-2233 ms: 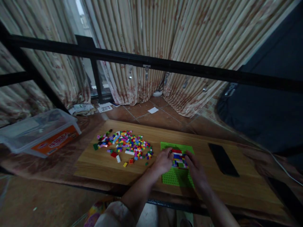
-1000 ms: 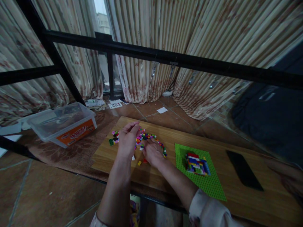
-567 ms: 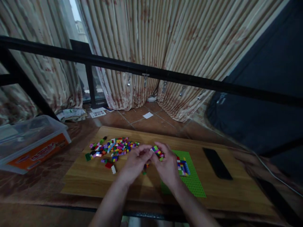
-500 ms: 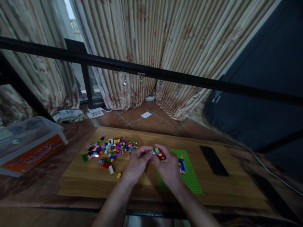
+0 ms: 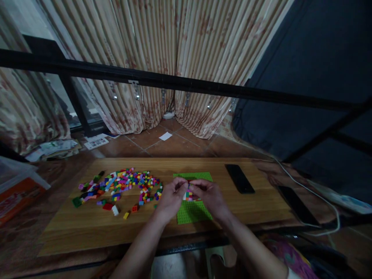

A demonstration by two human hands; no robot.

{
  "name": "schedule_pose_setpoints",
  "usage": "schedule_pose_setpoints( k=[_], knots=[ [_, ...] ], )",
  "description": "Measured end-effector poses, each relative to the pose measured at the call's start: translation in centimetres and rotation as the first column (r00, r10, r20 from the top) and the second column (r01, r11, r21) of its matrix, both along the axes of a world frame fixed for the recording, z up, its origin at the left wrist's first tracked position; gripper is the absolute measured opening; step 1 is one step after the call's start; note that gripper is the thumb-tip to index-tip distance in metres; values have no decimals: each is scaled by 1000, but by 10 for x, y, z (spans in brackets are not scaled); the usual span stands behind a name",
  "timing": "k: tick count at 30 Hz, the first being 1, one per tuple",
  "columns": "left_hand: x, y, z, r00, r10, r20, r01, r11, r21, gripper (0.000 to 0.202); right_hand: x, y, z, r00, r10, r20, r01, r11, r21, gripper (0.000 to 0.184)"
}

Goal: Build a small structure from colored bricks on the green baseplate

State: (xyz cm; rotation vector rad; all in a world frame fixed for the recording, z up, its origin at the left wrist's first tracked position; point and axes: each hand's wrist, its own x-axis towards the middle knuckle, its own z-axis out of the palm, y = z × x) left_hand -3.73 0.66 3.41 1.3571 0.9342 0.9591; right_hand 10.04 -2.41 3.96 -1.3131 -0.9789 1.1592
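Note:
Above the green studded baseplate [image 5: 193, 214], my left hand [image 5: 173, 195] and my right hand [image 5: 210, 197] meet with their fingertips close together. Both are closed in a pinch on a small cluster of multicoloured toy bricks [image 5: 188, 195], with white, green, orange and pink showing. My fingers cover much of it, and I cannot tell where the held bricks end and those on the plate begin. To the left, a loose pile of colourful toy bricks [image 5: 123, 182] is spread over the wooden board.
A few single bricks, such as a yellow brick [image 5: 126, 215] and a white brick [image 5: 115, 210], lie before the pile. A black phone-like slab [image 5: 240, 178] rests right of the plate, another dark slab [image 5: 298, 205] farther right. A clear plastic bin [image 5: 20, 186] stands far left.
My hands, with the brick cluster between them, have moved from the baseplate's left edge to over its middle. The whole view has also shifted to the right.

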Motion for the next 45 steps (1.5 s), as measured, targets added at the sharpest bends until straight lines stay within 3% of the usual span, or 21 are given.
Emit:
schedule_pose_setpoints(
  k=[6, 13, 18, 22, 27, 29, 38, 45],
  knots=[
    [15, -8, -8, 999, -36, 4, 36, 999, -36, 15, 18, -4, 0, 995, 62, -77, -71, 990, -121, 31],
    [23, -5, -16, 992, 122, -10, -123, 985, -120, 16, 28, 2, -4, 987, -62, -149, 52, 996, -67, 30],
    [12, 2, -12, 976, 218, 20, -209, 955, -209, 22, 64, 15, 2, 978, -167, 125, 163, 986, 40, 30],
    [10, 6, -11, 966, 256, -24, -254, 932, -261, 23, 86, 17, 0, 944, -145, 298, 139, 989, 41, 31],
    [18, 5, -21, 980, 168, -103, -191, 938, -291, 20, 83, 12, -11, 792, -36, 609, 2, 998, 56, 7],
    [20, 4, -24, 981, 153, -119, -183, 934, -307, 19, 80, 11, -16, 737, -7, 676, -47, 997, 62, 7],
    [19, 4, -25, 965, 110, -236, -144, 981, -131, 21, 64, 16, -24, 550, 16, 835, -239, 961, 139, 20],
    [19, 2, -22, 924, 105, -369, -121, 992, -21, 23, 59, 16, -28, 487, 15, 873, -309, 938, 156, 16]
  ],
)
